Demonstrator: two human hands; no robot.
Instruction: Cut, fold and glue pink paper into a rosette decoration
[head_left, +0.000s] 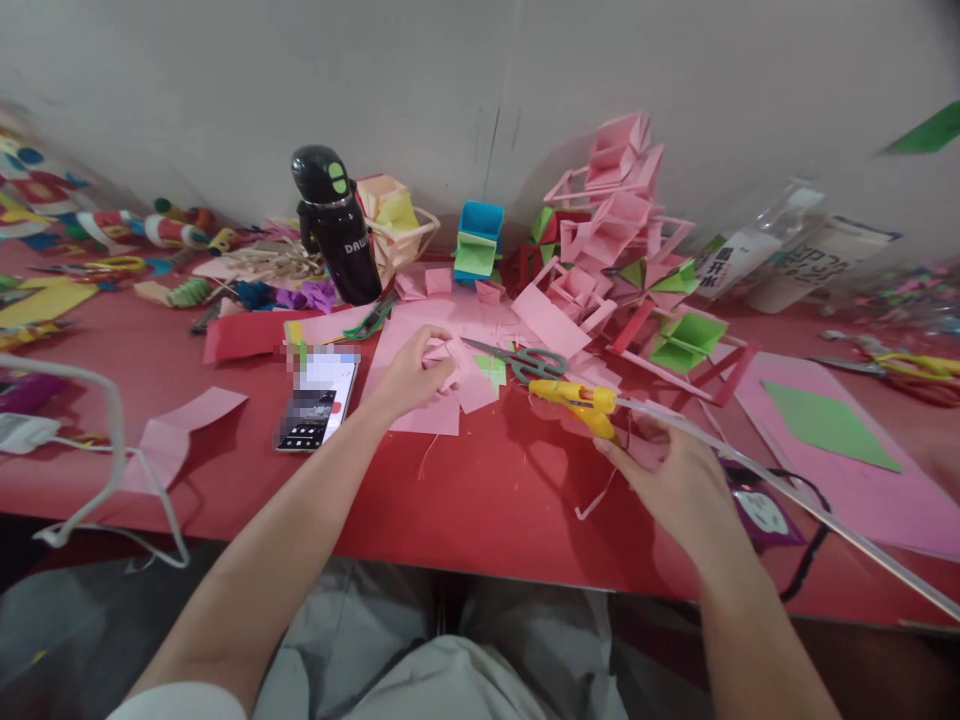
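Note:
My left hand (409, 378) pinches a folded piece of pink paper (451, 362) over the pink sheets on the table. At the right, my right hand (679, 475) is closed at the handle of a yellow hot glue gun (576, 397), thumb against the grip; its other fingers are partly hidden. A long clear glue stick (787, 485) juts from the back of the gun across my wrist. Grey-handled scissors (536, 362) lie just beyond the nozzle, blades pointing left. Near the paper in my left hand lies a light green piece (491, 372).
Left of my left forearm lies a phone (322, 400), with a black bottle (341, 235) behind. Pink paper frames (600, 230) pile up at the back right. A white cable (112, 470) loops at the left edge. Pink sheets (840, 440) and red-handled scissors (911, 370) lie right.

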